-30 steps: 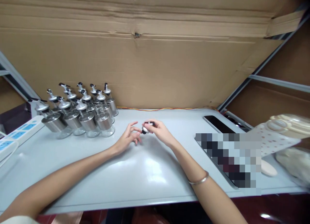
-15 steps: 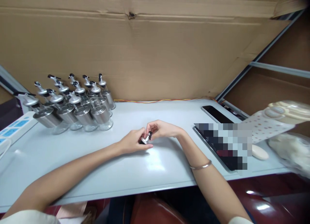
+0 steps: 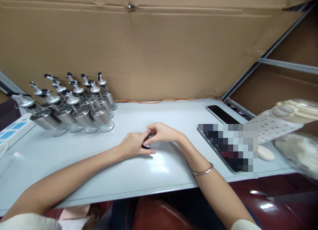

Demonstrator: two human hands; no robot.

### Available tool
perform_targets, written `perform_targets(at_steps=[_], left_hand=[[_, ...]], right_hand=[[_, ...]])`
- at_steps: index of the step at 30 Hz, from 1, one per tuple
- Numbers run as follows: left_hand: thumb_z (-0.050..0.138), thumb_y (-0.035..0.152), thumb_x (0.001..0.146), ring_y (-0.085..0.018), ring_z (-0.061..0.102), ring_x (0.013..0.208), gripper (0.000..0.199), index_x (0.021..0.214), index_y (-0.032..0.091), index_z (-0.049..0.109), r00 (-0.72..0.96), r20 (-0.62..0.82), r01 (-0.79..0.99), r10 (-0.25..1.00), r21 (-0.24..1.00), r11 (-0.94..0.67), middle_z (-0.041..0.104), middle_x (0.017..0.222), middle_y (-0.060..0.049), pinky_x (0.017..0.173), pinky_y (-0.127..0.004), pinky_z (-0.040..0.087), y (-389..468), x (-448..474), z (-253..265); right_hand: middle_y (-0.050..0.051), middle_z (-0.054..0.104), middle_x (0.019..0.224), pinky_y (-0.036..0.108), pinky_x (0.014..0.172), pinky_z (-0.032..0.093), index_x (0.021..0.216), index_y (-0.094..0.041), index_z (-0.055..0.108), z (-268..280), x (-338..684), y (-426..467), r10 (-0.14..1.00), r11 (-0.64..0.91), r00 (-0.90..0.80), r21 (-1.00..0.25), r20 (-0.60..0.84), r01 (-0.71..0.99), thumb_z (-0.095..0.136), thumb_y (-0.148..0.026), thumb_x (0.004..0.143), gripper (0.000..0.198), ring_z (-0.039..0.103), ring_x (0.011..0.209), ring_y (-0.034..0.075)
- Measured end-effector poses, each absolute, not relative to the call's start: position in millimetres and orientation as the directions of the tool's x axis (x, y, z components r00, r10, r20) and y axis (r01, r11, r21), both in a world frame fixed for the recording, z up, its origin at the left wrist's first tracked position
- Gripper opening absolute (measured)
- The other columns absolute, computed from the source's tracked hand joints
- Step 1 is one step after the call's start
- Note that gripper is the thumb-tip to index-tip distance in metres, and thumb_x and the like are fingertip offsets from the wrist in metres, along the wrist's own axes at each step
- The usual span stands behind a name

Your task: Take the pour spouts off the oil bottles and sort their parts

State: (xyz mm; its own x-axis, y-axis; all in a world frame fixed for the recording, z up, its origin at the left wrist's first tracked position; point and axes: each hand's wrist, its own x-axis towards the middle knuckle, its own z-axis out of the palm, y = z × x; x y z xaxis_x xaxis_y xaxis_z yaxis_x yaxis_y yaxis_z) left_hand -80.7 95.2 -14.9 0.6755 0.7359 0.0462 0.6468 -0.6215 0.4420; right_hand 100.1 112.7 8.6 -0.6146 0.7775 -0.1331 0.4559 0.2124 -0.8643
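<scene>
A small pour spout (image 3: 148, 136) with black and silver parts is held low over the table, between both hands. My left hand (image 3: 131, 144) is closed around its base, with the thumb reaching out to the right. From the other side, my right hand (image 3: 161, 132) pinches the spout's upper black part, and the fingers hide much of it. Left of the hands stands a bottle (image 3: 100, 114) of glass and steel, its clear neck bare. Several similar bottles (image 3: 82, 115) beside and behind it carry silver spouts with black flaps.
A white power strip (image 3: 17, 128) lies at the table's left edge. On the right are a phone (image 3: 221, 114), a partly pixelated dark tablet-like device (image 3: 218, 148), a pale oval object (image 3: 265, 153) and a plastic bag (image 3: 299, 153). Cardboard (image 3: 159, 54) walls the back, with thin wires (image 3: 159, 100) along its foot.
My right fingers have closed further over the pour spout, covering its silver part. Both hands stay together in nearly the same place, and the whole view has shifted slightly.
</scene>
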Motion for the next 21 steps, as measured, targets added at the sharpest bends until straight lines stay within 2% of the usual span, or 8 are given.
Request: perform_targets(at_steps=[4,8,11,13,15,21], left_hand=[[0.061,0.052,0.073,-0.021,0.06,0.061,0.037,0.089,0.02,0.056,0.625,0.062,0.683,0.778,0.438,-0.584,0.064,0.07,-0.002,0.056,-0.025,0.035,92,-78,-17],[0.061,0.039,0.071,-0.02,0.059,0.06,0.024,0.086,0.019,0.059,0.557,0.078,0.72,0.827,0.451,-0.528,0.063,0.067,-0.001,0.054,-0.024,0.033,96,-79,-21],[0.058,0.028,0.069,-0.014,0.051,0.053,0.011,0.065,0.018,0.054,0.579,0.088,0.654,0.81,0.543,-0.527,0.052,0.055,0.002,0.052,-0.022,0.029,100,-82,-24],[0.056,0.023,0.068,-0.01,0.043,0.049,0.02,0.052,0.017,0.045,0.608,0.081,0.603,0.79,0.601,-0.525,0.042,0.049,0.004,0.05,-0.021,0.027,102,-84,-24],[0.055,0.023,0.067,-0.008,0.039,0.05,0.024,0.049,0.016,0.04,0.633,0.073,0.567,0.771,0.634,-0.526,0.037,0.048,0.005,0.05,-0.019,0.027,102,-85,-24],[0.051,0.03,0.072,-0.007,0.034,0.05,0.026,0.052,0.014,0.045,0.652,0.075,0.496,0.755,0.711,-0.498,0.034,0.049,0.005,0.049,-0.018,0.027,97,-82,-20]], right_hand=[[-0.007,0.045,0.056,0.021,0.048,0.026,0.06,-0.018,0.048,8,95,107,0.815,0.333,-0.576,-0.756,-0.07,0.564,0.071,-0.045,0.062,0.036,0.036,0.053,0.008],[-0.007,0.04,0.05,0.023,0.049,0.023,0.054,-0.017,0.047,11,87,103,0.827,0.47,-0.56,-0.602,0.046,0.645,0.063,-0.041,0.068,0.032,0.031,0.05,0.007],[-0.002,0.049,0.054,0.024,0.053,0.025,0.056,-0.017,0.048,13,82,101,0.816,0.569,-0.54,-0.453,0.206,0.687,0.064,-0.04,0.068,0.03,0.036,0.053,0.009],[0.001,0.054,0.057,0.025,0.056,0.025,0.057,-0.018,0.049,15,80,101,0.782,0.624,-0.554,-0.353,0.286,0.698,0.062,-0.041,0.07,0.03,0.04,0.056,0.011],[0.003,0.055,0.055,0.026,0.057,0.025,0.056,-0.017,0.052,15,80,101,0.758,0.649,-0.578,-0.26,0.301,0.715,0.059,-0.044,0.072,0.032,0.042,0.055,0.013],[0.009,0.064,0.059,0.03,0.06,0.025,0.06,-0.014,0.062,10,81,106,0.75,0.65,-0.625,-0.066,0.215,0.757,0.049,-0.049,0.083,0.044,0.05,0.054,0.015]])
